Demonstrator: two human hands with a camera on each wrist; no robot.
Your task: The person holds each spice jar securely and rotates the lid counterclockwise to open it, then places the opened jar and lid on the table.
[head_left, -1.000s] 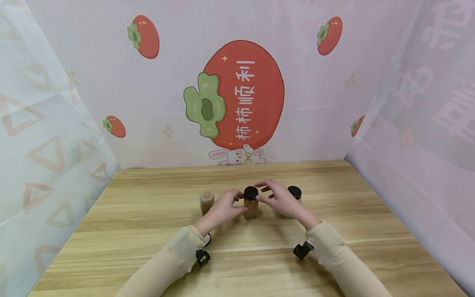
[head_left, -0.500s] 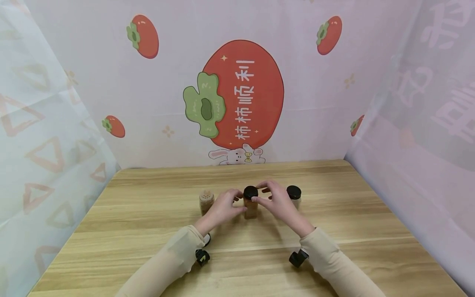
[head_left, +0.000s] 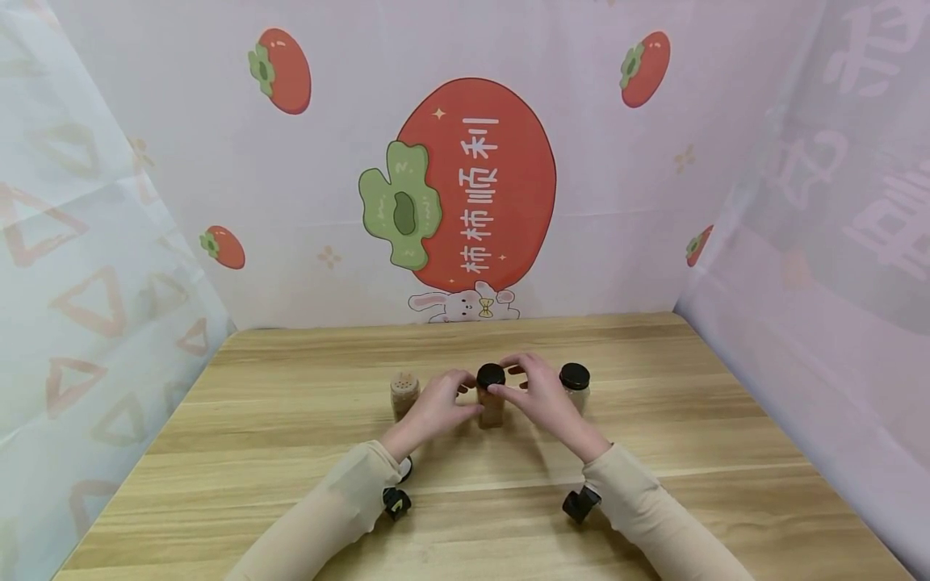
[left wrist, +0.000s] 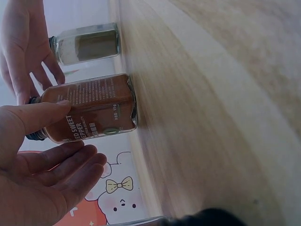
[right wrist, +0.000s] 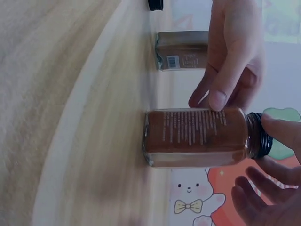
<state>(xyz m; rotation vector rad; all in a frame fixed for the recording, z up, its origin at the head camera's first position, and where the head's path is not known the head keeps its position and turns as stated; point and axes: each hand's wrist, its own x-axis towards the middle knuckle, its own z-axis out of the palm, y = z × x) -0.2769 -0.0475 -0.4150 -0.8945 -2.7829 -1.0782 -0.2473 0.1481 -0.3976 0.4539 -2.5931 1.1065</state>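
A square glass spice jar (head_left: 491,410) of reddish-brown powder stands upright mid-table; in the left wrist view part of its label (left wrist: 77,126) reads "SWEET". My left hand (head_left: 436,410) holds its left side, thumb on the near face and fingers round the back. At the neck, my right hand (head_left: 546,399) pinches the black lid (right wrist: 261,135) between thumb and index finger, other fingers loosely bent. Left of my left hand stands a second jar (head_left: 404,392) with a perforated shaker top. To the right of my right hand is another jar (head_left: 576,390) with a black lid and pale brown contents.
A loose round lid (head_left: 405,468) lies on the wooden table (head_left: 712,452) beside my left wrist, partly hidden by the sleeve. Black wrist cameras (head_left: 581,503) hang under both cuffs. A printed cloth (head_left: 610,242) walls off the back and sides.
My right hand has shifted slightly left and its thumb has slid leftward across the front of the black lid. The left hand and the jar stay in place.
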